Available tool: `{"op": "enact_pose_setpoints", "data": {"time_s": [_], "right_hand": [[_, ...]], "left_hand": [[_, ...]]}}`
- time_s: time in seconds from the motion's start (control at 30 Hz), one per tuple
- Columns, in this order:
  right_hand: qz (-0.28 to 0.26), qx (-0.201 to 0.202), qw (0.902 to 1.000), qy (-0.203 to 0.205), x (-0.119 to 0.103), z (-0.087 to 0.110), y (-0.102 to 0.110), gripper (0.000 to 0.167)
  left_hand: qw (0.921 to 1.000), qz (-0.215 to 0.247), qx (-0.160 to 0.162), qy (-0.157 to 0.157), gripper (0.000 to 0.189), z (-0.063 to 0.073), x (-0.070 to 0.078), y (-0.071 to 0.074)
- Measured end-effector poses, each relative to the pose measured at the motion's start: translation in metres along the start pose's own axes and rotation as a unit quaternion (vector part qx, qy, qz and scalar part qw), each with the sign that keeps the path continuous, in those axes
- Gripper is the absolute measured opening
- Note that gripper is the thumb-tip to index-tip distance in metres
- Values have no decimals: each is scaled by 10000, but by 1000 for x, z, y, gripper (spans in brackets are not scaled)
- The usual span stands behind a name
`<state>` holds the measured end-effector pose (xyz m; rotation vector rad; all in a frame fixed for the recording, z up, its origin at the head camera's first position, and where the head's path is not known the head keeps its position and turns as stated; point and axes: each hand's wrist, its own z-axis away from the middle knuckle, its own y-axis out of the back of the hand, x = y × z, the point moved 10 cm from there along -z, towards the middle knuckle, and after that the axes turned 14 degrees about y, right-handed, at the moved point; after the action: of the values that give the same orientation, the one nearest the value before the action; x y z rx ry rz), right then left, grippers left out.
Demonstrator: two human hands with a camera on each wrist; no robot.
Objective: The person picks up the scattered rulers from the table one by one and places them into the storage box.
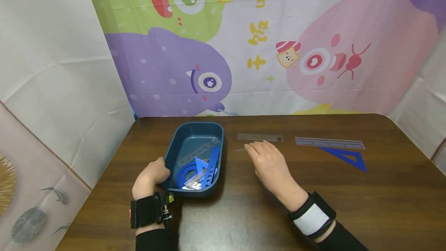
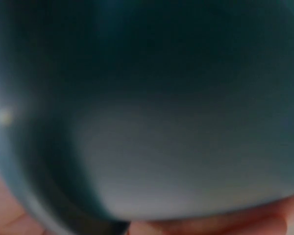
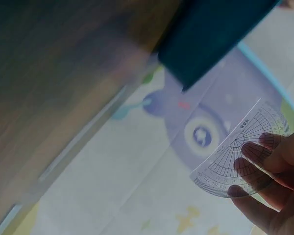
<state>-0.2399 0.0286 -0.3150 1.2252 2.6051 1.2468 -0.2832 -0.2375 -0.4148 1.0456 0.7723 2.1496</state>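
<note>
My left hand point(image 1: 151, 175) grips the left side of a dark teal plastic bin point(image 1: 191, 130). Its wall point(image 2: 176, 161) fills most of the left wrist view, with fingers point(image 2: 245, 226) along the lower edge. Inside the bin lie a blue ruler point(image 1: 211, 165), a blue protractor point(image 1: 180, 175), a small blue set square point(image 1: 201, 164) and a clear ruler point(image 1: 202, 151). To the right of the bin, my right hand point(image 1: 270, 165) pinches a clear protractor point(image 3: 220, 166) between thumb and fingers, seen plainly in the right wrist view; the head view shows only a sliver of it.
A short clear ruler point(image 1: 259, 137) lies on the brown table point(image 1: 223, 227) just beyond my right hand. Farther right are a longer clear ruler point(image 1: 329, 143) and a blue set square point(image 1: 359, 162). A cartoon-printed cloth point(image 1: 258, 88) hangs behind the table.
</note>
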Motion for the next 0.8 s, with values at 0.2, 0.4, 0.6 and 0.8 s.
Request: {"op": "enact_pose_setpoints", "data": {"time_s": [0.2,0.4,0.6,0.8], "right_hand": [[-182,175,9978,613,-38,-24,-5,29],[-247,502,9880,1438,-82,-38,-12,23],[-437,196,9863,1579,-103,-39,-29,25],[-330,-178,9875,1529,-111,-37,-48,27]], "left_hand": [[9999,-90,54,-73,51,1,2,2],[9999,-97,56,-85,52,1,3,2],[10000,-10,1,-93,52,2,3,0],[9997,-211,58,-131,53,2,3,1]]}}
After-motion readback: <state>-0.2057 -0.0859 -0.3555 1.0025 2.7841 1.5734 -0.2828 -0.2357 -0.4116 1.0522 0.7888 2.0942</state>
